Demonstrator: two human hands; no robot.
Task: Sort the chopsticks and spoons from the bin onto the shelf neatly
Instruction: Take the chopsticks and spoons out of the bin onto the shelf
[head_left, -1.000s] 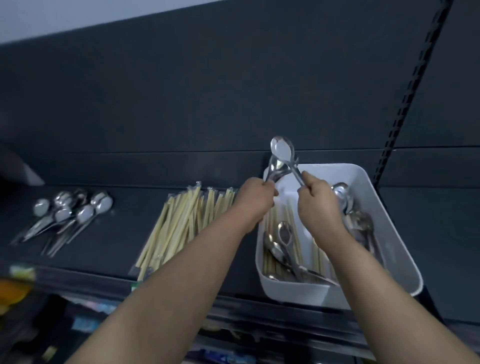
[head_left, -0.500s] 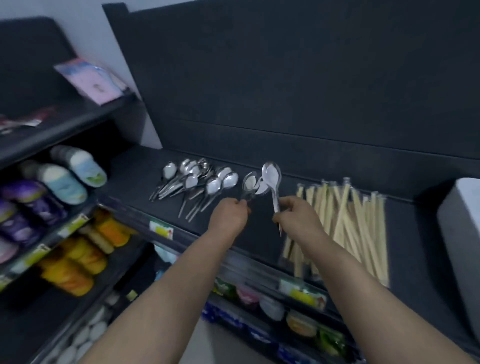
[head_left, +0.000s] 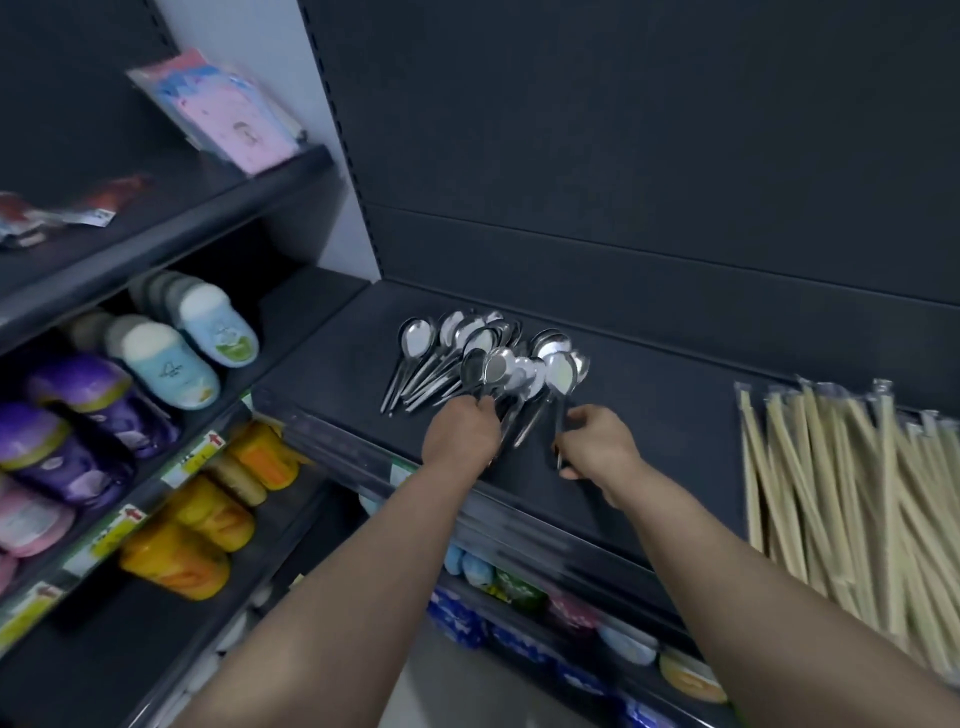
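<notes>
Several steel spoons (head_left: 457, 348) lie in a fanned pile on the dark shelf (head_left: 670, 415), bowls toward the back. My left hand (head_left: 460, 434) grips the handles of a couple of spoons (head_left: 485, 369) at the pile's near side. My right hand (head_left: 597, 444) pinches the handle of one spoon (head_left: 560, 374), its bowl at the pile's right edge. Wrapped wooden chopsticks (head_left: 852, 483) lie in a row on the same shelf at the far right. The bin is out of view.
On the left stand lower shelves with slippers (head_left: 171, 358), purple packs (head_left: 78, 415) and orange packs (head_left: 208, 525). A pink packet (head_left: 234, 119) leans on the upper left shelf. More goods sit under the shelf's front edge (head_left: 519, 525).
My view swung left, away from the white bin. Both hands carried spoons from the bin to the spoon pile and lowered them onto its right side.
</notes>
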